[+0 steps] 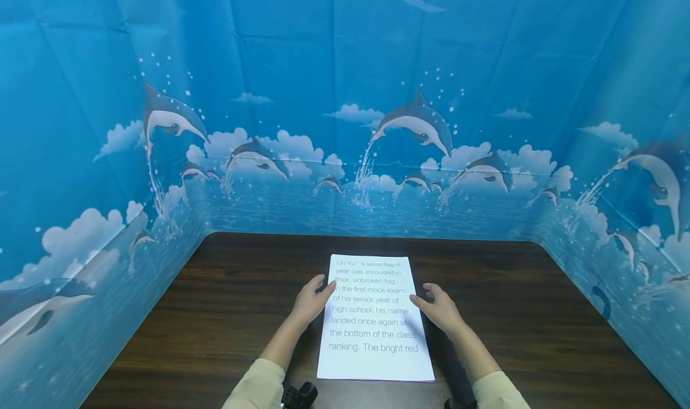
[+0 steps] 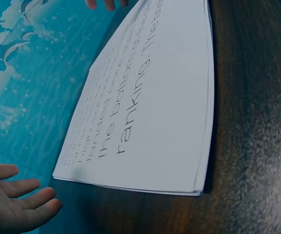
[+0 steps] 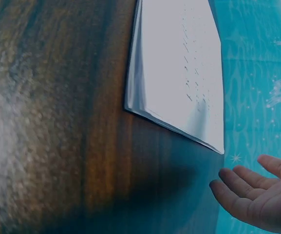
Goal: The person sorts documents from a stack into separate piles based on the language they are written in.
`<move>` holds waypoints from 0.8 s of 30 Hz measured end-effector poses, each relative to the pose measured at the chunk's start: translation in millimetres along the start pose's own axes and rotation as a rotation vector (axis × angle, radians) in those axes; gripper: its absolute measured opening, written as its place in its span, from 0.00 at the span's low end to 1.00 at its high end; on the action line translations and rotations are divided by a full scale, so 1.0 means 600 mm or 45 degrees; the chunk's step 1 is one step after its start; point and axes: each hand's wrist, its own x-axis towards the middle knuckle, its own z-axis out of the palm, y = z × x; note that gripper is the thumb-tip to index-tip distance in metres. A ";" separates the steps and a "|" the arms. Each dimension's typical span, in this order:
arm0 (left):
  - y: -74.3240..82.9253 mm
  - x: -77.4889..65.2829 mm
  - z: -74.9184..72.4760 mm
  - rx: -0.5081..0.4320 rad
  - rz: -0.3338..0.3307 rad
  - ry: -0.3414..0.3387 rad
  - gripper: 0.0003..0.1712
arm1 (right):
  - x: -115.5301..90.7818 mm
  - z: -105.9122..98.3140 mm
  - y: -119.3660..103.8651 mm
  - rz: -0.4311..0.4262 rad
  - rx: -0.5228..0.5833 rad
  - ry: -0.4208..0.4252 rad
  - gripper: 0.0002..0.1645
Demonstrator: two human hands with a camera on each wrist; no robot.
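A thin stack of white paper (image 1: 375, 364) with large printed English text lies on the table in the middle of the head view. My left hand (image 1: 311, 303) is at its left edge, thumb overlapping the margin in this view and fingers loosely spread. On the other side, my right hand (image 1: 444, 311) is held palm inward, its thumb tip right at the right edge. The left wrist view shows the left hand (image 2: 16, 202) with relaxed fingers beside the stack's edge. Several sheet edges of the stack (image 3: 174, 73) show in the right wrist view, apart from the extended fingers of the right hand (image 3: 259, 195).
The dark wood-grain table (image 1: 237, 313) reaches back to a blue curtain (image 1: 291, 50) printed with dolphins, clouds and water, which stands along the back and both sides. A black wrist device (image 1: 299, 395) is at the left cuff.
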 end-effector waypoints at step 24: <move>-0.046 0.030 0.023 -0.375 -0.334 -0.031 0.33 | 0.003 0.016 0.005 0.284 0.430 -0.025 0.38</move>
